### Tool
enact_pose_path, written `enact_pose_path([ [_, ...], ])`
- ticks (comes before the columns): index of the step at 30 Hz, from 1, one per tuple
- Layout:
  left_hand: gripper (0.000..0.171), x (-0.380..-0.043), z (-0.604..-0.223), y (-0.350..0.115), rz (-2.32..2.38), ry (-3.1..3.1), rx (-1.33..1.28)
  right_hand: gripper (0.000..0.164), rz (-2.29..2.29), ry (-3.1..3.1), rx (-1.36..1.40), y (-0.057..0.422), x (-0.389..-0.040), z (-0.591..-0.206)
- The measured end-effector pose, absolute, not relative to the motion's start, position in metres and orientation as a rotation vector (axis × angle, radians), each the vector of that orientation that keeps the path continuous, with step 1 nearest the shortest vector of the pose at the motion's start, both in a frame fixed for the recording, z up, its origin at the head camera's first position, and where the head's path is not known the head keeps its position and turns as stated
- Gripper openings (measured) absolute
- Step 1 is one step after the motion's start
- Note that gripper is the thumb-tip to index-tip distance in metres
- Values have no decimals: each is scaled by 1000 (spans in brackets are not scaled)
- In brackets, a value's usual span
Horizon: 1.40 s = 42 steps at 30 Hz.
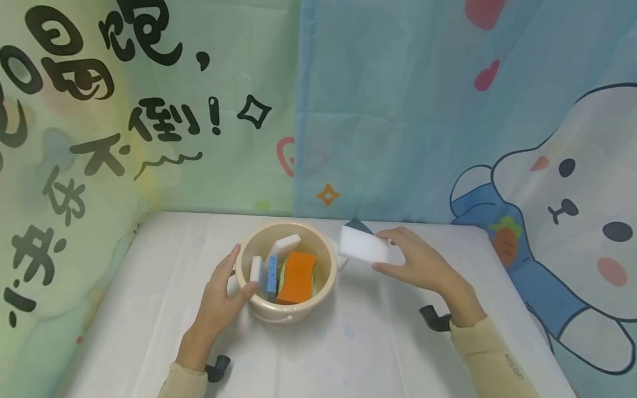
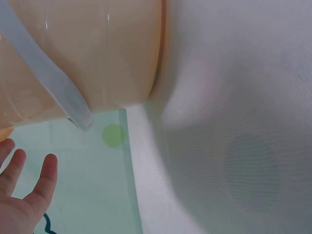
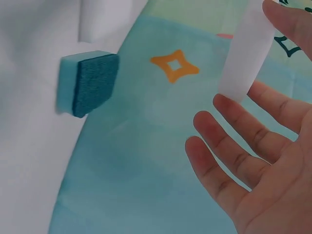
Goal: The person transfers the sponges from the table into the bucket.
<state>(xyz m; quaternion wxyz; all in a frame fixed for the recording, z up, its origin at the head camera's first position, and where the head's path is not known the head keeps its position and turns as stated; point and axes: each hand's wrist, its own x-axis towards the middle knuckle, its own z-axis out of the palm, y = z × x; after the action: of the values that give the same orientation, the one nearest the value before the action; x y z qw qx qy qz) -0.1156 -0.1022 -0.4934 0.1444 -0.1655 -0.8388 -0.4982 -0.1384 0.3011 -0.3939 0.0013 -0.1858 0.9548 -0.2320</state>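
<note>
A cream bucket [image 1: 325, 282] with a pale handle [image 2: 53, 85] stands upright on the table. Inside are an orange sponge [image 1: 298, 276] with a green-yellow edge, a blue sponge [image 1: 271, 276] and two white sponge blocks [image 1: 285, 245]. My left hand [image 1: 219, 296] holds the bucket's left rim, thumb over the edge and fingers outside; the left wrist view shows several spread fingertips below its wall. To the right of the bucket, my right hand [image 1: 418, 260] pinches a white sponge block [image 1: 363, 245] between thumb and fingers. A teal sponge [image 3: 92, 85] is behind it, partly hidden in the head view.
Another white piece [image 3: 105, 19] appears near the teal sponge in the right wrist view. A white cloth covers the table [image 1: 358, 342]. Printed curtains [image 1: 378, 138] hang at the table's back and left side. Black straps [image 1: 435, 319] sit at both wrists.
</note>
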Motion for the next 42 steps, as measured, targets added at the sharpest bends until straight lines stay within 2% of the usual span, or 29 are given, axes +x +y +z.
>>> enact_pose_path([
  [15,77,-115,-496,-102,-1448,-2416,-477,62,-646,2973,-795,239,-133,-360],
  [24,77,-116,-496,-102,-1452,-2411,-477,53,-656,2944,-911,216,-145,-370],
  [42,78,-116,-495,-103,-1447,-2407,-482,66,-531,2873,-918,189,-158,-388],
])
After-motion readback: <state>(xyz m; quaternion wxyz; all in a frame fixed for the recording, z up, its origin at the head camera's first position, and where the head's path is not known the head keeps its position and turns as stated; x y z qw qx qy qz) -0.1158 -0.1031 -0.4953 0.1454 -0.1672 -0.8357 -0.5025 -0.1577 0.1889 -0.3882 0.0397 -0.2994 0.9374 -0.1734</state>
